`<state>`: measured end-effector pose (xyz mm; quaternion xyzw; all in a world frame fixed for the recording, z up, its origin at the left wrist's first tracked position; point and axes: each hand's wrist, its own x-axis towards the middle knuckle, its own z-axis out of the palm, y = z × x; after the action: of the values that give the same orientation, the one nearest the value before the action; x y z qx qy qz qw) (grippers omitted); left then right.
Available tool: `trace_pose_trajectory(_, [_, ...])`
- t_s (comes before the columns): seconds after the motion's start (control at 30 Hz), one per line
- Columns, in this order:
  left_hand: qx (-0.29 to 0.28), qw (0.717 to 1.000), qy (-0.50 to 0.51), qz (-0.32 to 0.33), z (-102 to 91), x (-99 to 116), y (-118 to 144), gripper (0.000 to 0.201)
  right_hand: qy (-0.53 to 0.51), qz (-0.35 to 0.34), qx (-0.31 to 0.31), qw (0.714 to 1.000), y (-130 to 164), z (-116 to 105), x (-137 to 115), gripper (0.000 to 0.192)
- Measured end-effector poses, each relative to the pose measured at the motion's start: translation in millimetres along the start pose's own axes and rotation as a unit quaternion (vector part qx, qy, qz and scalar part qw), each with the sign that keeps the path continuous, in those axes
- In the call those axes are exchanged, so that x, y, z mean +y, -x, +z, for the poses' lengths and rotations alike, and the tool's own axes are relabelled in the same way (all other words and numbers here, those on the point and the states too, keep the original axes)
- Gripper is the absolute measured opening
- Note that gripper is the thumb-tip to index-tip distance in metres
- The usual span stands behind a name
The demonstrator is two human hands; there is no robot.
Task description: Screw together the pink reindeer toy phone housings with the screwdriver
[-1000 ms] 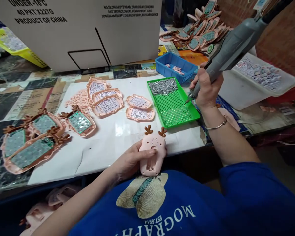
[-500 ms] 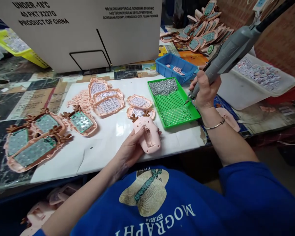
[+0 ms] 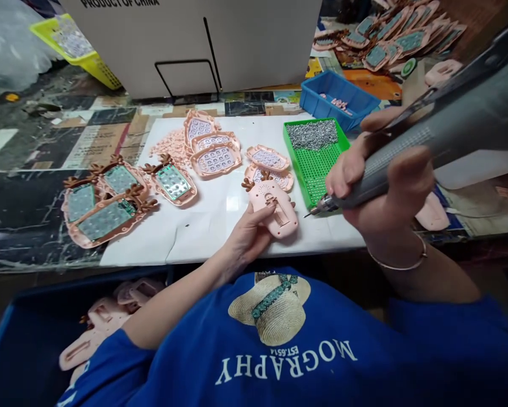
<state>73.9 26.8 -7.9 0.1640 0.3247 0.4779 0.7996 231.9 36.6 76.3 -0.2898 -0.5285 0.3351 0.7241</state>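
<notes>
My left hand (image 3: 254, 234) grips a pink plastic toy casing (image 3: 284, 204) with brown antlers, its back with the battery slot facing up. Closed around a grey electric screwdriver (image 3: 389, 152) is my right hand (image 3: 376, 175). The screwdriver's tip points left and stands a little to the right of the casing, apart from it. Behind the tip lies a green perforated tray (image 3: 317, 169) with a heap of small silver screws (image 3: 313, 134) at its far end. Two pink shells with keypads (image 3: 267, 158) rest just beyond the casing.
Several antlered shells with green circuit boards (image 3: 105, 206) lie at left, near keypad shells (image 3: 215, 160) and small pink parts (image 3: 169, 144). A blue bin (image 3: 338, 102) stands behind the tray. A large carton (image 3: 254, 51) walls off the back. Finished-looking casings (image 3: 96, 328) fill a dark blue crate (image 3: 20, 333) below.
The screwdriver has moved from over the green tray toward the casing, and closer to the camera. My left hand still holds the casing. The whole view has shifted.
</notes>
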Motion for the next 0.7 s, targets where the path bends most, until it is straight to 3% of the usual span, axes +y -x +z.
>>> trace_pose_trajectory(0.17, [-0.006,1.0,0.005,0.006,0.1,-0.1,0.3,0.051,-0.039,0.044,-0.015,0.998,6.6,8.8,11.8,0.034])
trace_pose_trajectory(0.33, [-0.011,1.0,0.001,0.004,0.1,0.0,-0.1,0.053,-0.03,0.04,-0.009,0.999,7.4,10.7,15.6,0.038])
trace_pose_trajectory(0.5, [-0.013,1.0,0.002,0.012,-0.4,-1.6,-1.3,0.055,-0.039,0.042,-0.071,0.996,15.1,6.8,17.7,0.031])
trace_pose_trajectory(0.7, [-0.001,0.999,0.022,0.03,2.4,-6.2,-4.2,0.051,0.054,0.038,-0.11,0.992,27.6,-5.5,35.4,0.045])
